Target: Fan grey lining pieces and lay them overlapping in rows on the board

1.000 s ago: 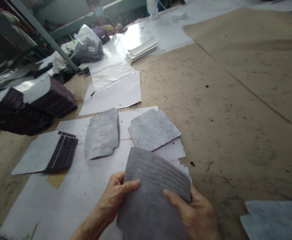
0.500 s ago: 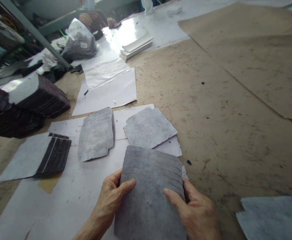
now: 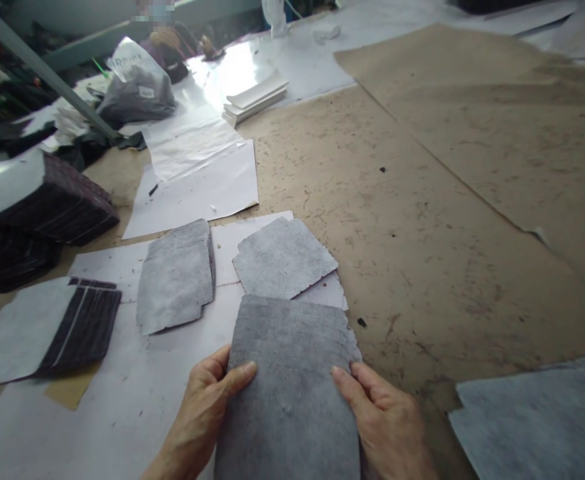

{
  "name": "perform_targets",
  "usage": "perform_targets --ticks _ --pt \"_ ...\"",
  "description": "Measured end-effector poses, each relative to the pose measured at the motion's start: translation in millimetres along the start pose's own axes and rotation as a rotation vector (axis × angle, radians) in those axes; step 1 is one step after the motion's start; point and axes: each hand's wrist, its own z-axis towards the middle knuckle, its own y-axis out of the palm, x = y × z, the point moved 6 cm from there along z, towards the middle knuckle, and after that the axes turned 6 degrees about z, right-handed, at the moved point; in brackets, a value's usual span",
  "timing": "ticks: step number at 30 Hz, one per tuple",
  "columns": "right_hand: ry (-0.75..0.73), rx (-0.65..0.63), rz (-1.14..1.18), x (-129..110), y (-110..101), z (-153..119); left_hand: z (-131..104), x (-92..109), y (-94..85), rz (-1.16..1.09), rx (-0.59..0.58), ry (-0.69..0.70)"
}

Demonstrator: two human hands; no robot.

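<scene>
Between my two hands is a stack of dark grey fabric pieces point(image 3: 289, 393), its far edges slightly staggered. My left hand point(image 3: 209, 393) grips the left edge, thumb on top and fingers curled behind. On the right edge, my right hand point(image 3: 379, 407) holds the same way, thumb on the face. Just beyond the stack lies a lighter grey notched piece point(image 3: 287, 257) on white paper. Left of that sits a fanned stack of grey pieces point(image 3: 175, 277). Farther left, another fanned stack point(image 3: 22, 327) shows dark edges.
Tall bundles of dark-edged pieces point(image 3: 57, 200) stand at the left. A grey piece point(image 3: 537, 413) lies at the lower right. White paper strips point(image 3: 255, 97) and a filled plastic bag point(image 3: 137, 87) are farther back. Brown paper point(image 3: 472, 133) covers the table. Another person's hand point(image 3: 209, 48) shows at the far side.
The held stack's far edges are less fanned and closer together. My right thumb has moved nearer its right edge. The whole view has shifted, with table items now farther left.
</scene>
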Motion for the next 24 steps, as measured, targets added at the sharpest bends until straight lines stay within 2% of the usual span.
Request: perform_targets --ticks 6,11,21,24 --pt "-0.002 0.059 -0.014 -3.1 -2.4 -1.8 0.9 8.2 -9.1 0.178 0.099 0.147" --pt "-0.054 -0.024 -0.059 -9.8 -1.7 -2.2 2.6 4.4 -10.3 0.132 0.102 0.096" --pt "0.052 0.099 0.055 -9.2 -3.2 -7.3 3.4 7.9 -8.4 0.102 0.078 0.098" --pt "0.032 0.1 0.047 -12.2 -4.6 -6.3 3.7 9.6 -7.5 0.103 0.068 0.117"
